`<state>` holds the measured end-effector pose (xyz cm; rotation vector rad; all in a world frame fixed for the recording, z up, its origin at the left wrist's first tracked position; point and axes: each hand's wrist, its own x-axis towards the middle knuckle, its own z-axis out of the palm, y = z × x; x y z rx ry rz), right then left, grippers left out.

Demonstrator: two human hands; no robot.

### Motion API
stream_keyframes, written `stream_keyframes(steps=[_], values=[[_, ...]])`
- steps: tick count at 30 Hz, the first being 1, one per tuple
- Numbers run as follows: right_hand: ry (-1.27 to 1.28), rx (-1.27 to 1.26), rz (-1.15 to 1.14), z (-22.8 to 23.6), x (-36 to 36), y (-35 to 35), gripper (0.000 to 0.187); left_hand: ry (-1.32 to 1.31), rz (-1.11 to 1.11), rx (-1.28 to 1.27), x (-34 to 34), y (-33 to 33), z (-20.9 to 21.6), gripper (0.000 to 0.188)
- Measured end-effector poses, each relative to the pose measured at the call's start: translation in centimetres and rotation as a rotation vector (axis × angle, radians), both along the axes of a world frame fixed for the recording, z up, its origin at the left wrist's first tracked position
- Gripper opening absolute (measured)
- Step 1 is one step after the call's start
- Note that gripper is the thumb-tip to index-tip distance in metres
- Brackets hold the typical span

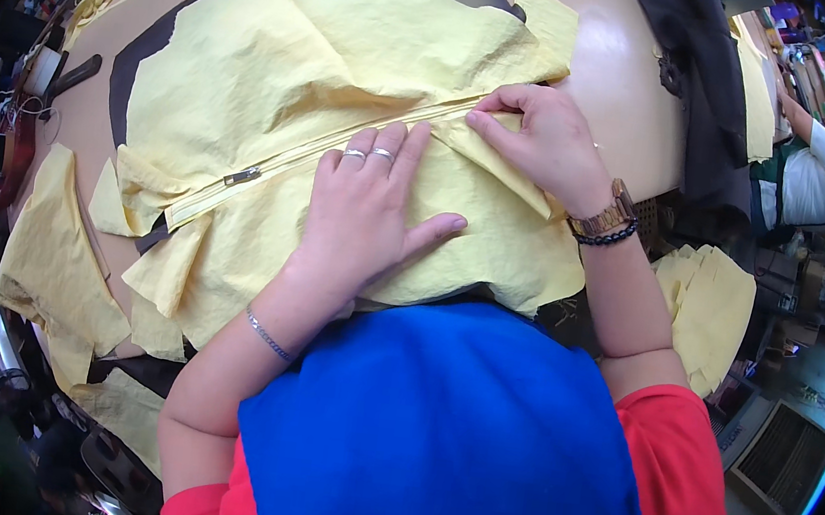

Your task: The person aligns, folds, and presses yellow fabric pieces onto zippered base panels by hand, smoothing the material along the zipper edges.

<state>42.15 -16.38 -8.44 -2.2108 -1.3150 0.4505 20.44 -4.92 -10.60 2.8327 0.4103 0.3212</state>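
Across the table (633,120) lies creased, zippered yellow fabric (293,59) — left hand (360,202) flat, right hand (551,139) pinching it.

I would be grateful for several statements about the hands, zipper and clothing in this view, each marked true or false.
1. The left hand lies on the yellow fabric with its fingers extended. True.
2. The right hand is held flat, clear of the fabric. False: its thumb and index finger pinch the fabric beside the zipper.
3. The metal zipper slider lies left of both hands. True.
4. The watch is on the left wrist. False: it is on the right; the left wears a chain bracelet.
5. A blue cloth shows between the forearms. True.
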Motion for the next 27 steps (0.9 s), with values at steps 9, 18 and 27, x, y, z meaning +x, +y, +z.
stream_keyframes(steps=[9,18,27], values=[[-0.054,0.005,-0.085,-0.6,-0.5,0.3,0.029,0.077,-0.019,0.039,0.3,-0.2,0.3,0.098],[-0.127,0.074,-0.095,-1.6,-1.2,0.2,0.028,0.022,-0.033,0.05,1.9,-0.7,-0.3,0.101],[-0.106,0.093,-0.038,-0.6,0.4,-1.6,0.024,0.029,-0.009,0.183,2.6,-1.2,-0.3,0.104]])
